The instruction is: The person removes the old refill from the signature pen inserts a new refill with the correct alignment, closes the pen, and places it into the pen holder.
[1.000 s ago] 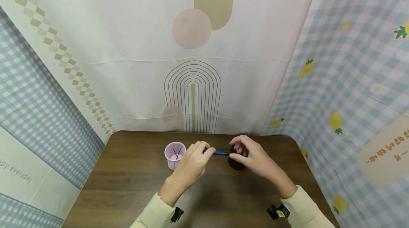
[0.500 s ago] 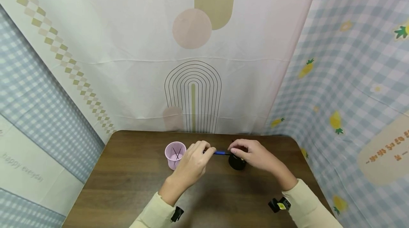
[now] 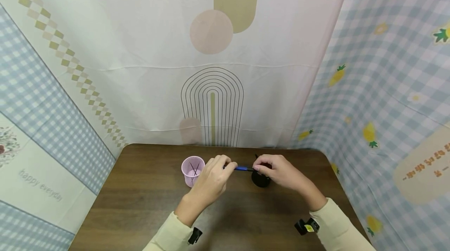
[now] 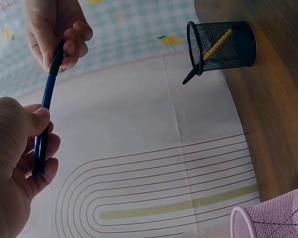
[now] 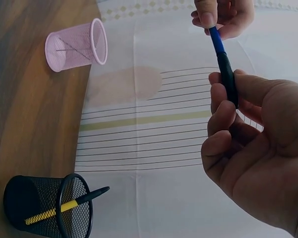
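A brown wooden table (image 3: 140, 200) stands before a white patterned hanging (image 3: 140, 28), with blue-checked fabric (image 3: 379, 86) on both sides

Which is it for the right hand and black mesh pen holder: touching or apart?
Apart: left wrist view shows checked cloth between right hand and black mesh pen holder.

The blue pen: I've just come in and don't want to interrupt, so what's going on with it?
A person is holding the blue pen with both hands above the table. The left hand grips the blue barrel, and the right hand pinches the dark end; no gap shows between the two parts. A black mesh cup with a yellow pen in it stands by the right hand, and a pink mesh cup by the left.
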A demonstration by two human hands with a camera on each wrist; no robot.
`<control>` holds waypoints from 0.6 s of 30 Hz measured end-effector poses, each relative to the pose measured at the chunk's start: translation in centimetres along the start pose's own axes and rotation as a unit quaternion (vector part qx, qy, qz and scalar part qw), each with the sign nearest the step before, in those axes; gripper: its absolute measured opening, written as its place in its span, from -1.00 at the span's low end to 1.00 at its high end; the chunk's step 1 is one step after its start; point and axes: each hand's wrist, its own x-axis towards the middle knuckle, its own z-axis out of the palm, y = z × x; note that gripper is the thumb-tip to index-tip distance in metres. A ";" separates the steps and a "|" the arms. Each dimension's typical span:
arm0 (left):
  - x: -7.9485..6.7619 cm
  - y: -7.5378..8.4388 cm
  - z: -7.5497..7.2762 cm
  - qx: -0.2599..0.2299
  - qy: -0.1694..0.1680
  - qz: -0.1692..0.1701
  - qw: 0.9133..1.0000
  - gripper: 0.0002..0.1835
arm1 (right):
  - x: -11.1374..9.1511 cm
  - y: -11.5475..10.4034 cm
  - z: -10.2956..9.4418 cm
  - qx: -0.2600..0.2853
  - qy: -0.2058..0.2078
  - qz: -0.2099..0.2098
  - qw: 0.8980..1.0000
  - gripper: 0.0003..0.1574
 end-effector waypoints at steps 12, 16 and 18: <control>0.2 0.1 -0.3 -0.005 -0.003 -0.003 1.000 -0.77 | -0.5 -0.4 0.5 0.000 0.049 -0.008 0.999 -0.90; 0.2 0.1 -0.3 -0.011 -0.004 -0.006 1.000 -0.79 | -0.7 -0.5 0.8 -0.011 0.076 -0.026 0.997 -0.96; 0.2 0.1 -0.3 -0.016 -0.004 -0.009 1.000 -0.81 | -0.8 -0.5 1.1 -0.022 0.095 -0.049 0.994 -0.93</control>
